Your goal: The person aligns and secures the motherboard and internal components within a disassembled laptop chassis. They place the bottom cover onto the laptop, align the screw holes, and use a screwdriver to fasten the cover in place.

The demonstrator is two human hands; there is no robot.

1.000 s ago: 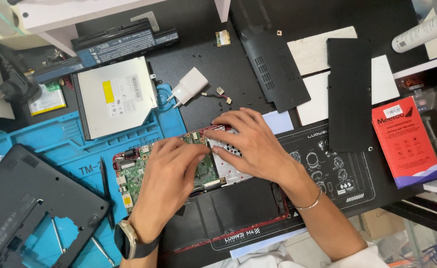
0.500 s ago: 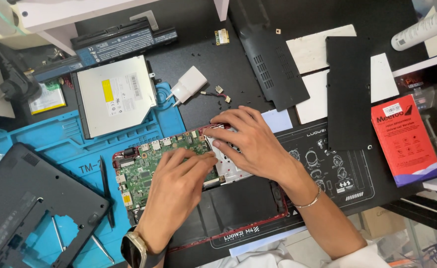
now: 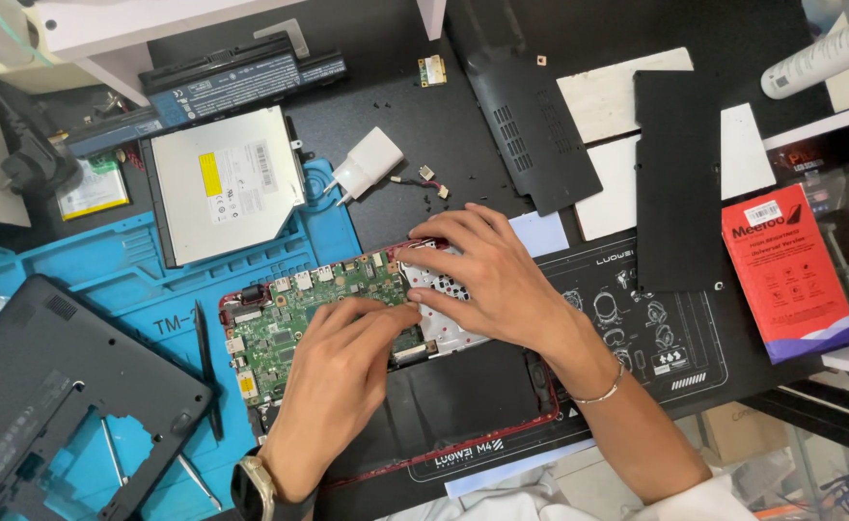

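Together, left hand and right hand press flat, holding nothing, on green circuit board (studded).

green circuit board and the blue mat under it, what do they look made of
Green circuit board: looks like rigid laminate with a matte green coating, studded with silvery metal parts. Blue mat: probably soft rubber or silicone, matte, with moulded compartments.

Circuit board: green, matt, with shiny metal ports.
Optical drive: brushed metal, dull sheen.
Work mat: blue rubbery, matt.
Bottom covers: black matt plastic.
Charger: white glossy plastic.
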